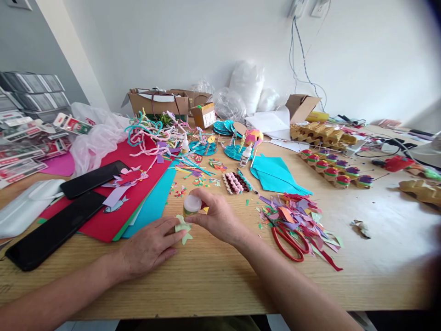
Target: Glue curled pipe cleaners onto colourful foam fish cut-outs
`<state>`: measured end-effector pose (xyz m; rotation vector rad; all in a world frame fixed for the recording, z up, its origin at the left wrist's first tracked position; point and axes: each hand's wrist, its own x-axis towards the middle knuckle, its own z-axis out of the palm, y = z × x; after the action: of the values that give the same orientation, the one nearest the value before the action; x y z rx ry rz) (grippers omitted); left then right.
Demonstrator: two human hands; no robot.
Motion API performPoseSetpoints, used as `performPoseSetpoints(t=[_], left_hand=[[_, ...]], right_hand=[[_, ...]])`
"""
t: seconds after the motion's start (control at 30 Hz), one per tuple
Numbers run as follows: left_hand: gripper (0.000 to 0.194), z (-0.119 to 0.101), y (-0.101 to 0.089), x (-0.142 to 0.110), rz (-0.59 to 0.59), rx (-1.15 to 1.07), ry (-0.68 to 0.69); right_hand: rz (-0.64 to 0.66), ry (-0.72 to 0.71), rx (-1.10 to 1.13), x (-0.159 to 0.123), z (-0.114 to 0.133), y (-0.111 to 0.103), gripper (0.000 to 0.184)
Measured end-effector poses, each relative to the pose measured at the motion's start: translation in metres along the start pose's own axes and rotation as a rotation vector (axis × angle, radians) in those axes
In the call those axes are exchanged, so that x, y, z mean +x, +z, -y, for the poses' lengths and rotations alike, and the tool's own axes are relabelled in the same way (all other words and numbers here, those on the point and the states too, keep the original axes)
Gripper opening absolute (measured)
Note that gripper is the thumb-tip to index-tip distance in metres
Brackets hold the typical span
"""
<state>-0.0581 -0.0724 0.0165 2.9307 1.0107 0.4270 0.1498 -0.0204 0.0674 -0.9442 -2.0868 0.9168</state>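
On the wooden table (220, 285), the left hand (149, 246) lies with fingers slightly apart; the right hand's (218, 216) are clamped on a white-topped tub (192, 205). Under the left fingertips is a pale green paper cutout (186, 237) (already fork-tailed, its visible part undecorated).

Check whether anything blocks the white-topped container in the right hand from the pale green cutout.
Nothing visible stands between the white-topped container and the pale green paper cutout. Fingers of the left hand cover part of the cutout, left of the container.
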Motion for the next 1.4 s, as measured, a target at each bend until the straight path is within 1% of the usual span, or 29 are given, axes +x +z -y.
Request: performPoseSetpoints(t=[0.23, 0.43, 0.57, 0.67, 0.8, 0.97, 1.07, 1.4], left_hand=[[0.03, 0.0031, -0.0003, -0.0011, 0.027, 0.014, -0.003], [0.033, 0.0054, -0.0004, -0.001, 0.057, -0.023, -0.011], [0.034, 0.0057, 0.0008, -0.0027, 0.079, -0.031, -0.028], [0.035, 0.0054, 0.0009, -0.0038, 0.071, -0.032, -0.029], [0.035, 0.0061, 0.001, -0.0034, 0.047, -0.031, -0.008], [0.034, 0.0067, 0.0016, -0.003, 0.04, -0.035, -0.015], [0.035, 0.0059, 0.0006, -0.0028, 0.036, -0.033, -0.012], [0.039, 0.0061, 0.0025, -0.0033, 0.068, -0.05, -0.036]], right_hand=[[0.01, -0.016, 0.006, -0.0013, 0.0002, -0.0017, 0.023], [-0.039, -0.032, -0.019, 0.0018, -0.0054, 0.0053, 0.029], [-0.023, -0.043, 0.006, 0.0013, -0.0055, 0.0063, 0.028], [-0.018, -0.03, 0.012, 0.0012, -0.0053, 0.0053, 0.026], [-0.029, -0.006, 0.001, 0.0029, -0.0077, 0.0059, 0.03], [-0.021, -0.03, 0.01, 0.0029, -0.007, 0.0048, 0.029], [-0.029, -0.017, 0.015, 0.0025, -0.0056, 0.0041, 0.03], [-0.023, 0.005, 0.015, 0.0046, -0.0066, 0.0061, 0.031]])
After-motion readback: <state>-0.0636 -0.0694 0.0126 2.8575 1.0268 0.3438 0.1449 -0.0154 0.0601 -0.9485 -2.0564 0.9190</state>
